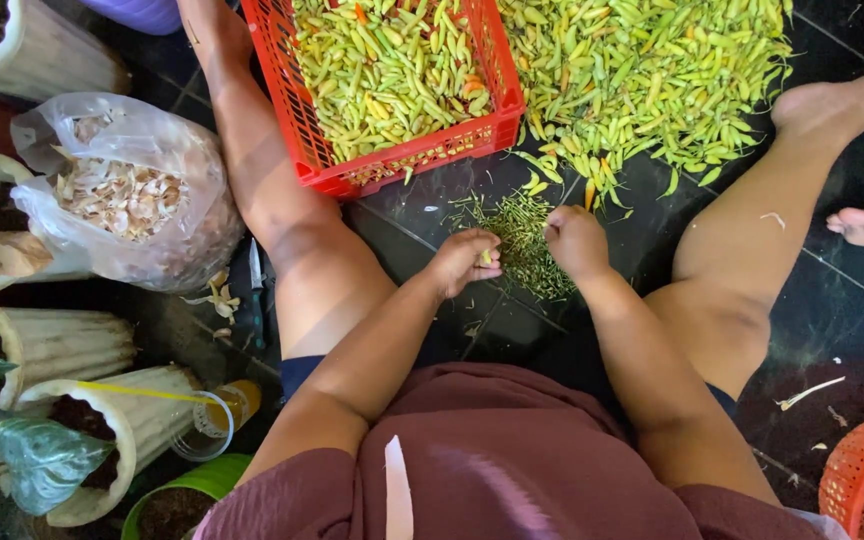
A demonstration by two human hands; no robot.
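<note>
Dark floor (832, 310) — two hands (464, 260), one red crate (297, 100).

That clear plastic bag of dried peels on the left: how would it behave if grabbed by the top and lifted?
The plastic bag would probably be floppy: its film is wrinkled and slumps around the contents. It is likely light for its size, since the dried peels look thin and flaky. The mouth gapes open, and some peels already lie on the floor, so tilting might spill more.

Bag: a clear plastic bag (127, 190) of pale dry peelings sits left of my left leg, crumpled and open at the top.
Labels, signs, screens: I see none.
</note>
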